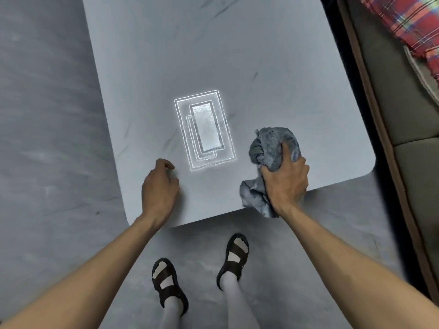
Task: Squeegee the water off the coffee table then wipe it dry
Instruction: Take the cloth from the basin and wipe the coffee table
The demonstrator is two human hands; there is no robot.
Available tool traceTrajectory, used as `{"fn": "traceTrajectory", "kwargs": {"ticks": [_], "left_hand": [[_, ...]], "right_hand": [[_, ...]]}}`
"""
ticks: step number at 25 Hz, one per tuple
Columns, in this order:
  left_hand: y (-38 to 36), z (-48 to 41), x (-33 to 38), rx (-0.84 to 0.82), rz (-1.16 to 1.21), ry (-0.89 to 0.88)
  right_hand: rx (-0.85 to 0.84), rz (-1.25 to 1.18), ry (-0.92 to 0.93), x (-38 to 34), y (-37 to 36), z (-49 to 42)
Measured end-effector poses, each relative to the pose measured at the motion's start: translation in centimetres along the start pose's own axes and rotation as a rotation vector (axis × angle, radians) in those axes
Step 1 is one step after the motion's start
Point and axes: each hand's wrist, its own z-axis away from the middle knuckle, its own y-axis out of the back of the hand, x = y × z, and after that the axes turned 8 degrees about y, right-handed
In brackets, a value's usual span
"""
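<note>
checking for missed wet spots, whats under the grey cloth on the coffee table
The bunched grey cloth, gripped by the right hand, lies on the coffee table near its front right corner, one fold hanging over the edge. The tabletop beneath it is covered, so wetness there cannot be judged.

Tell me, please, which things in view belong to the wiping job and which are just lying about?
Part of the job:
cloth, bunched in the right hand
table
left hand, empty, resting on the table

Just lying about:
sofa beside the table
plaid fabric on the sofa

No squeegee is in view.
</note>
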Motion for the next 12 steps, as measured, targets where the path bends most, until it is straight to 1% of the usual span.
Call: {"fn": "traceTrajectory", "kwargs": {"ticks": [2,3,5,7,9,10,11,12], "left_hand": [[1.4,-0.7,-3.0,0.060,0.001,0.094],[2.1,-0.8,-4.5,0.070,-0.008,0.131],[3.4,-0.9,-6.8,0.058,-0.012,0.179],[4.7,-0.9,-8.5,0.049,-0.002,0.201],[5.6,-1.0,-9.1,0.058,0.009,0.204],[6.1,-1.2,-9.3,0.067,0.011,0.205],[6.4,-1.3,-9.3,0.065,0.012,0.203],[6.5,-1.5,-9.1,0.050,0.009,0.198]], "right_hand": [[-0.025,-0.003,0.066,-3.3,-1.5,0.4],[-0.053,0.011,0.132,-5.3,-2.5,1.1],[-0.122,0.057,0.325,-9.9,-4.3,3.9],[-0.217,0.070,0.603,-14.4,-6.0,8.2],[-0.400,0.061,0.949,-17.0,-7.0,12.0],[-0.506,0.063,1.116,-17.5,-7.1,13.2],[-0.592,0.067,1.246,-17.4,-6.8,13.6],[-0.639,0.061,1.334,-16.6,-6.1,13.2]]}}
